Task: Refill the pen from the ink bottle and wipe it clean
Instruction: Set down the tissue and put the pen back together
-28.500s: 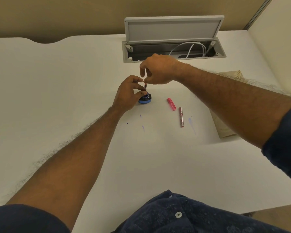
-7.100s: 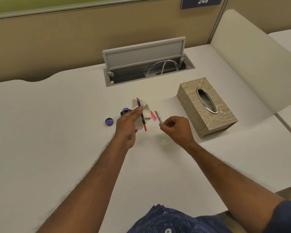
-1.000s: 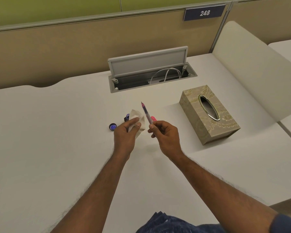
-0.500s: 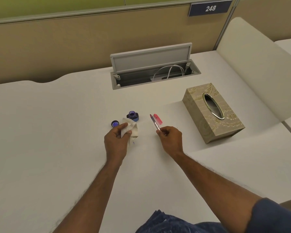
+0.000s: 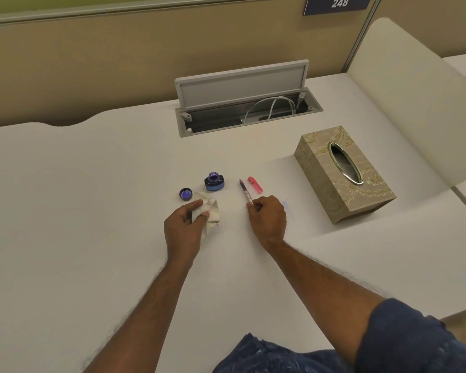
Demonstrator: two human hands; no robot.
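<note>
Left hand (image 5: 184,227) at frame centre gripping a crumpled beige tissue (image 5: 211,211), right hand (image 5: 268,216) pinching the rear of a slim clear pen (image 5: 246,192), nib pointing away, round blue bottle cap (image 5: 186,194) and open dark-blue ink bottle (image 5: 214,181) just beyond the tissue on the white table (image 5: 92,211), pink pen cap (image 5: 254,184) beside the nib.

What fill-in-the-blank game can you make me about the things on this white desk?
The left hand grips a crumpled beige tissue, while the right hand pinches the slim pink-and-clear ____.
The small dark-blue glass ink bottle stands open, its round blue cap lying on the white desk to its ____.
The dark-blue sign on the beige partition reads ____.
Missing words: pen, left, 248.
</note>
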